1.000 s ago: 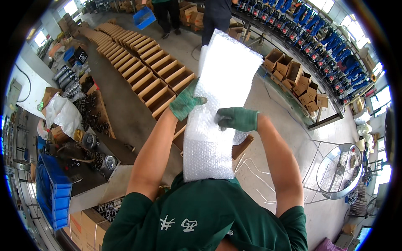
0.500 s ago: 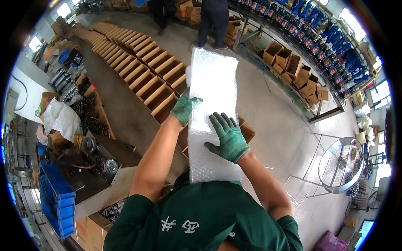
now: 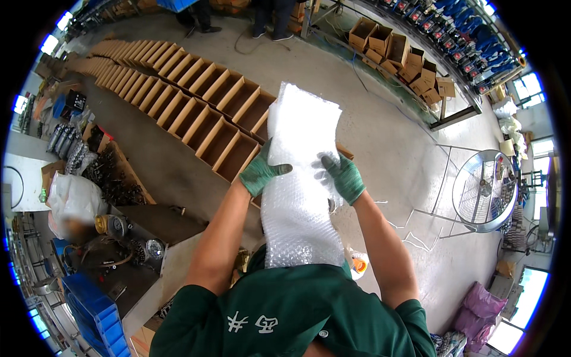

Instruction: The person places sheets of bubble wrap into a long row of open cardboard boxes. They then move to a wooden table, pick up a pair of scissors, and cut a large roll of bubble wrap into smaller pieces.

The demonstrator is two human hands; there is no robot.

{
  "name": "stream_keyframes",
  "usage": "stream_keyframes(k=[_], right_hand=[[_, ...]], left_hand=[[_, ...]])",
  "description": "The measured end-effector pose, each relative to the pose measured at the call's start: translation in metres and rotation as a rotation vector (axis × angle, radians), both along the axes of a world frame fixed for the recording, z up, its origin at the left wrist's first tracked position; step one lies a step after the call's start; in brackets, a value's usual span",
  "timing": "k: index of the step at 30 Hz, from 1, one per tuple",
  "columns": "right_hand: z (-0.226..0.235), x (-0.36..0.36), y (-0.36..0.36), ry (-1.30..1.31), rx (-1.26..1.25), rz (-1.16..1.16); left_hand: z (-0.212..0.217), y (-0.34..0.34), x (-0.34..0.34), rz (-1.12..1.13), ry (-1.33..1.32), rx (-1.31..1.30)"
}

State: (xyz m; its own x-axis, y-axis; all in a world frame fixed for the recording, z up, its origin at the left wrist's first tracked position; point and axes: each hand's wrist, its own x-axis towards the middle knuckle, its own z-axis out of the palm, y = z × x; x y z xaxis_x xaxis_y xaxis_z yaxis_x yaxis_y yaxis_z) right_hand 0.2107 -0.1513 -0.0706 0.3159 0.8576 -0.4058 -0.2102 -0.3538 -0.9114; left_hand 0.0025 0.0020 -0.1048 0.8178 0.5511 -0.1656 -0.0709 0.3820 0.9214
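Note:
I hold a long sheet of clear bubble wrap [image 3: 300, 178] upright in front of my chest. My left hand [image 3: 260, 172], in a green glove, grips its left edge at mid height. My right hand [image 3: 344, 176], also green-gloved, pinches the right edge at about the same level. The sheet hangs down to my green shirt and its upper part stands above both hands. An open cardboard box [image 3: 235, 156] lies on the floor just behind the sheet, partly hidden by it.
A long row of open cardboard boxes [image 3: 178, 101] runs across the concrete floor to the upper left. More boxes stand under a rack [image 3: 410, 56] at upper right. A floor fan [image 3: 485, 190] stands right. Metal parts, a white bag [image 3: 71, 199] and blue crates [image 3: 95, 309] crowd the left. Two people's legs [image 3: 267, 18] are visible at the top edge.
My right hand has moved from flat on the sheet's front to gripping its right edge. The sheet is held lower and nearer, and my head has tilted down.

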Motion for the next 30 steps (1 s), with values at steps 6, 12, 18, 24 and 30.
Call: stream_keyframes(k=[6, 12, 18, 24, 30], right_hand=[[0.029, 0.117, -0.014, -0.777, 0.292, -0.148], [0.036, 0.222, -0.019, -1.500, 0.443, 0.161], [-0.135, 0.243, -0.039, -1.247, 0.148, 0.608], [-0.308, 0.252, -0.028, -0.825, -0.313, 0.776], [-0.438, 0.346, 0.047, -0.577, -0.541, 0.776]], left_hand=[[-0.061, 0.014, 0.009, 0.306, 0.290, 0.123], [-0.158, -0.001, -0.145, 0.800, 1.039, 0.602], [-0.166, -0.082, -0.197, 1.091, 1.258, 0.041], [-0.246, -0.138, -0.251, 1.002, 1.322, -0.134], [-0.283, -0.171, -0.311, 0.850, 1.469, -0.135]])
